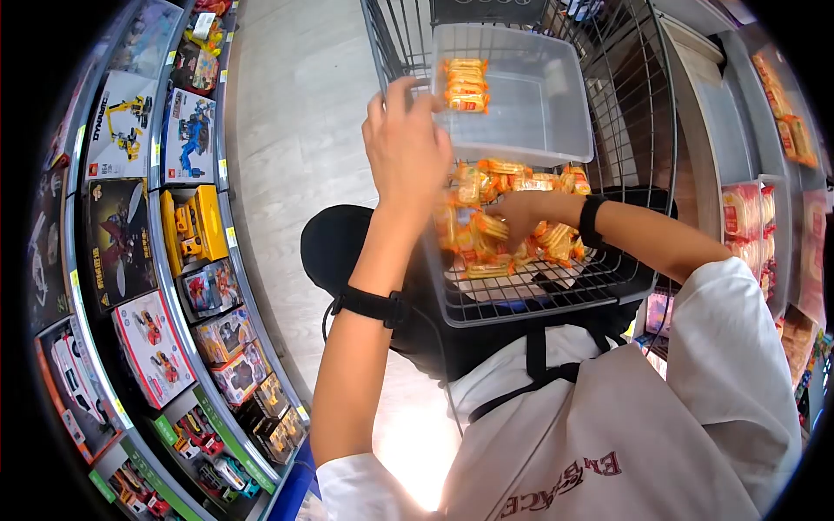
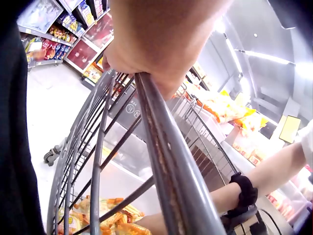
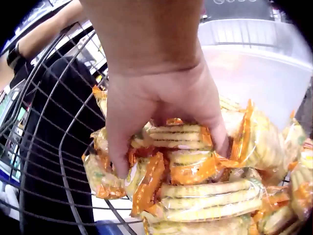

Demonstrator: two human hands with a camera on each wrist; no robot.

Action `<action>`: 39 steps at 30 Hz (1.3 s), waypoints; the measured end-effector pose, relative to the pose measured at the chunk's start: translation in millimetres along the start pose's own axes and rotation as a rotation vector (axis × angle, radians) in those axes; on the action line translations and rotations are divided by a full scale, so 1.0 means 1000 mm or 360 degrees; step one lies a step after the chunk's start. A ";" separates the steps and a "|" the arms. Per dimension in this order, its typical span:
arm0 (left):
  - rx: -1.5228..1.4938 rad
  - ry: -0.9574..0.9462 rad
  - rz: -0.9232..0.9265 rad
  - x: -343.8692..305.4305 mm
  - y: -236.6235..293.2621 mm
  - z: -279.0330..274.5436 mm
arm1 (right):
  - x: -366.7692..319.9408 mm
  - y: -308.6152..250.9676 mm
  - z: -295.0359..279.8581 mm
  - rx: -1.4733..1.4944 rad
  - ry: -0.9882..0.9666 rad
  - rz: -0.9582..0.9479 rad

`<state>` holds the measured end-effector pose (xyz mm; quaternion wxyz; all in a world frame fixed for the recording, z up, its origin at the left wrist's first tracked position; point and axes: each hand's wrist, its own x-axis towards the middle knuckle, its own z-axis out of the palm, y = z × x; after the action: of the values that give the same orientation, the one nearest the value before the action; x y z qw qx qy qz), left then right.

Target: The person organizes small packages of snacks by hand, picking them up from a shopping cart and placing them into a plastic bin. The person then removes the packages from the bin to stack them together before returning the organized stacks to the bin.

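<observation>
A clear plastic bin (image 1: 543, 108) sits tilted in the shopping cart, with a few orange-wrapped snack packets (image 1: 466, 85) inside it at the left. My left hand (image 1: 404, 148) is raised at the bin's left edge, fingers loosely bent and holding nothing visible; the left wrist view shows the hand (image 2: 146, 49) over the cart's rail (image 2: 168, 147), fingertips hidden. My right hand (image 1: 521, 213) reaches into a loose pile of similar packets below the bin. In the right wrist view that hand (image 3: 164, 95) has thumb and fingers curled round packets (image 3: 181, 137), fingertips partly buried.
Wire cart sides (image 1: 630, 95) surround the bin and pile. Shelves of boxed toys (image 1: 156, 347) line the left, beyond a strip of pale floor (image 1: 287, 113). At the right are shelves with more packaged food (image 1: 743, 213). A dark strap or cable hangs by the cart's near-left corner.
</observation>
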<state>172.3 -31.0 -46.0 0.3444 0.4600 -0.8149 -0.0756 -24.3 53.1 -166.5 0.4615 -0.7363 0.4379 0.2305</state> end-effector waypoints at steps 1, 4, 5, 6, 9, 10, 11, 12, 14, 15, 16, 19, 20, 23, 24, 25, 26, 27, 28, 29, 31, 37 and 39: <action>0.0003 0.0008 0.0007 0.001 0.000 0.000 | 0.000 0.004 -0.002 0.0129 0.0017 -0.0077; -0.0044 -0.0028 -0.0028 0.001 0.000 0.001 | -0.003 0.011 -0.001 0.0237 0.0128 -0.0070; -0.0074 -0.0068 -0.0048 0.000 0.000 0.000 | -0.006 0.014 -0.001 0.0241 0.0134 -0.0070; -0.0104 -0.0108 -0.0067 0.000 0.000 0.000 | -0.012 0.013 -0.004 0.0404 0.0266 0.0009; -0.0038 -0.0061 -0.0016 -0.001 0.001 -0.001 | -0.032 0.008 -0.020 0.0597 0.0272 0.0179; -0.0035 -0.0060 -0.0006 -0.001 0.002 -0.001 | -0.038 0.005 -0.024 0.0640 0.0143 0.0276; 0.0014 -0.0009 0.0021 -0.002 0.002 -0.002 | -0.031 0.010 -0.016 0.0646 0.0157 0.0275; 0.0060 0.0041 0.0042 -0.002 0.004 -0.002 | -0.016 0.020 0.000 0.0738 0.0133 0.0120; 0.0074 0.0041 0.0049 -0.003 0.005 -0.001 | -0.012 0.013 0.013 0.0838 0.0095 -0.0042; 0.0093 0.0046 0.0054 -0.003 0.004 -0.001 | -0.019 -0.014 0.009 0.0429 0.0136 0.0137; 0.0097 0.0037 0.0055 -0.004 0.002 -0.001 | -0.025 -0.032 0.005 0.0018 0.0177 0.0315; 0.0128 0.0030 0.0059 -0.003 0.002 0.001 | -0.032 -0.042 0.001 -0.0051 0.0272 0.0235; 0.0129 0.0026 0.0056 -0.003 0.002 0.001 | -0.026 -0.038 0.003 -0.0046 0.0274 0.0232; 0.0119 0.0032 0.0050 -0.002 0.001 0.001 | 0.004 -0.007 0.009 0.0132 -0.0049 0.0271; 0.0108 0.0033 0.0046 -0.003 0.001 0.001 | 0.009 -0.003 0.006 0.0256 -0.0177 0.0212; 0.0114 0.0025 0.0040 -0.004 0.001 0.001 | 0.014 -0.001 0.008 0.0385 -0.0308 0.0150; 0.0115 0.0029 0.0048 -0.003 0.000 0.002 | 0.018 0.002 0.011 0.0386 -0.0313 0.0141; 0.0117 0.0035 0.0056 -0.003 0.000 0.002 | 0.014 -0.003 0.007 0.0290 -0.0315 0.0210; 0.0123 0.0032 0.0055 -0.003 0.000 0.001 | 0.011 -0.009 0.003 0.0194 -0.0316 0.0280; 0.0127 0.0027 0.0053 -0.003 0.001 0.001 | 0.009 -0.012 0.005 0.0239 -0.0346 0.0324; 0.0131 0.0023 0.0058 -0.002 0.002 0.001 | 0.018 -0.016 0.004 0.0204 -0.0367 0.0365; 0.0136 0.0029 0.0036 -0.002 0.001 0.001 | 0.020 -0.010 0.000 0.0233 -0.0393 0.0310; 0.0131 0.0014 0.0033 -0.002 0.001 0.000 | 0.015 -0.007 -0.005 0.0248 -0.0417 0.0270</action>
<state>172.2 -28.5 -46.5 0.3295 0.4658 -0.8205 -0.0363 -10.7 43.8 -172.5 0.5491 -0.6225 0.4510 0.3280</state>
